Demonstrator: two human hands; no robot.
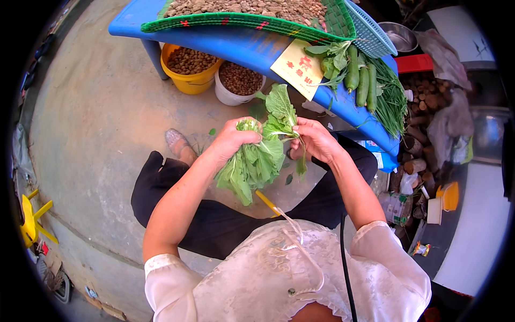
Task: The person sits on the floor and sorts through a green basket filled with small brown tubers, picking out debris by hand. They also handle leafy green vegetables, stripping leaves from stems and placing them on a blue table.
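Note:
A bunch of leafy greens [253, 161] hangs leaves-down from my left hand [237, 135], its cut stem ends showing above my fist. Close beside it, my right hand [316, 139] pinches the stem of a single leafy green plant [279, 110] whose crinkled leaves point up and away from me. Both hands are above the floor between my knees. A drooping leaf [301, 164] dangles below my right fingers. Part of the bunch is hidden by my left fingers.
Ahead, a blue table [241, 44] bears a green woven tray [249, 21] of dried pieces, cucumbers [362, 86], long thin greens [388, 92] and a printed paper bag [299, 68]. Beneath stand a yellow bucket [189, 80] and a white bucket [237, 98]. Cut logs [414, 166] lie to the right.

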